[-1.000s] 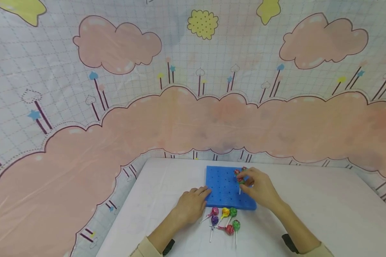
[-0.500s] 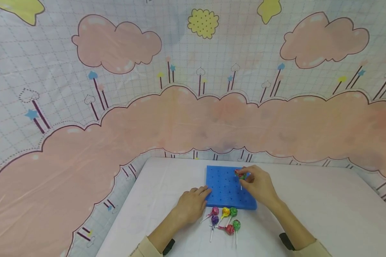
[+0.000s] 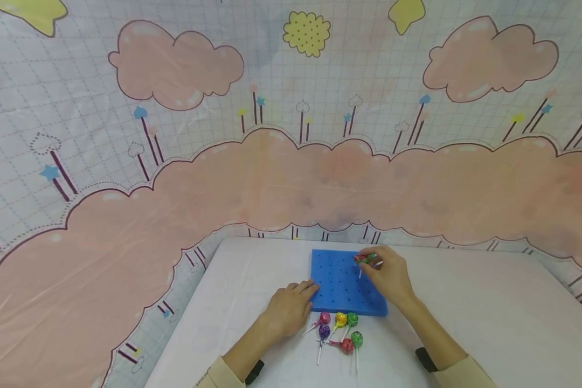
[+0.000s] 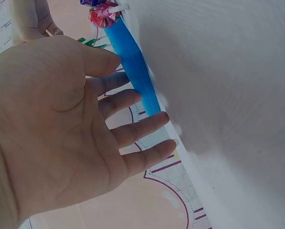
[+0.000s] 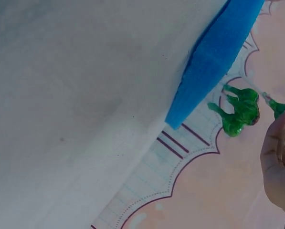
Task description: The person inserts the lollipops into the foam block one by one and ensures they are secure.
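My right hand (image 3: 389, 274) pinches a green-wrapped lollipop (image 5: 279, 109) by its head, over the far right part of a blue foam board (image 3: 331, 283) dotted with small holes. Its white stick points down at the board. Close beside it, a cluster of green lollipops (image 5: 242, 112) stands up from the board, partly hidden behind my fingers in the head view. My left hand (image 3: 289, 308) rests at the board's left edge with fingers extended; its palm and straight fingers show in the left wrist view, holding nothing.
In front of the board lie several loose lollipops: pink (image 3: 325, 318), yellow (image 3: 340, 320), purple (image 3: 324, 332), red (image 3: 346, 346) and two green ones, the nearer (image 3: 357, 339) with its stick toward me. A white table (image 3: 465, 307) extends to a cartoon-printed backdrop (image 3: 320, 188).
My right hand has moved the lollipop slightly toward the board's far edge, close to the standing ones. My left hand and the loose lollipops have stayed put.
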`<state>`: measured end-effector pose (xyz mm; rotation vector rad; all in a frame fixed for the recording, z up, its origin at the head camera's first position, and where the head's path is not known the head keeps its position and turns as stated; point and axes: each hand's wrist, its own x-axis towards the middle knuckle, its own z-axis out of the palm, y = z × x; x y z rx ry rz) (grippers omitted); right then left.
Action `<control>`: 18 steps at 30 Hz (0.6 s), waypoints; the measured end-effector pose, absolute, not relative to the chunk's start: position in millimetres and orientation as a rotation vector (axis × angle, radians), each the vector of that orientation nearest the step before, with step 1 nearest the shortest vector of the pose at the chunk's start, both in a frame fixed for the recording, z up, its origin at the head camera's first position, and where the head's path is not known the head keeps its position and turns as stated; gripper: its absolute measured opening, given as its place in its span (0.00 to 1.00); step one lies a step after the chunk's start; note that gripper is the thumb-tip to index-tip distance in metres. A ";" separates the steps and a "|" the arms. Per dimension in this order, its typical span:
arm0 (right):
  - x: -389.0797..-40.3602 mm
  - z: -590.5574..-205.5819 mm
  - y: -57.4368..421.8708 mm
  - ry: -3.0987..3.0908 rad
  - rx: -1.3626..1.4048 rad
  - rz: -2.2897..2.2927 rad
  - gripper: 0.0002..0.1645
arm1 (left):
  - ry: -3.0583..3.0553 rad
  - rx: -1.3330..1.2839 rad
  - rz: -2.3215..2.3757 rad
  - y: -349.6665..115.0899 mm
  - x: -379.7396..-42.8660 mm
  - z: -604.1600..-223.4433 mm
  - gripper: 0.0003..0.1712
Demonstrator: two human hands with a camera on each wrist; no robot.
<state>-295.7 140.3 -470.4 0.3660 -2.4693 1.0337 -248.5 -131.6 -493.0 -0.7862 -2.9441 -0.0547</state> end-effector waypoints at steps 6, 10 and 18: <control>-299.7 -470.8 139.7 -2.465 0.375 1.024 0.15 | -2.946 -0.785 -0.051 -132.2 -249.3 -493.2 0.28; -301.6 -471.6 139.3 -2.492 0.371 1.022 0.14 | -2.942 -0.785 -0.048 -132.0 -249.0 -493.2 0.28; -305.7 -472.9 139.7 -2.512 0.353 0.993 0.14 | -2.933 -0.788 -0.043 -132.1 -250.0 -495.2 0.28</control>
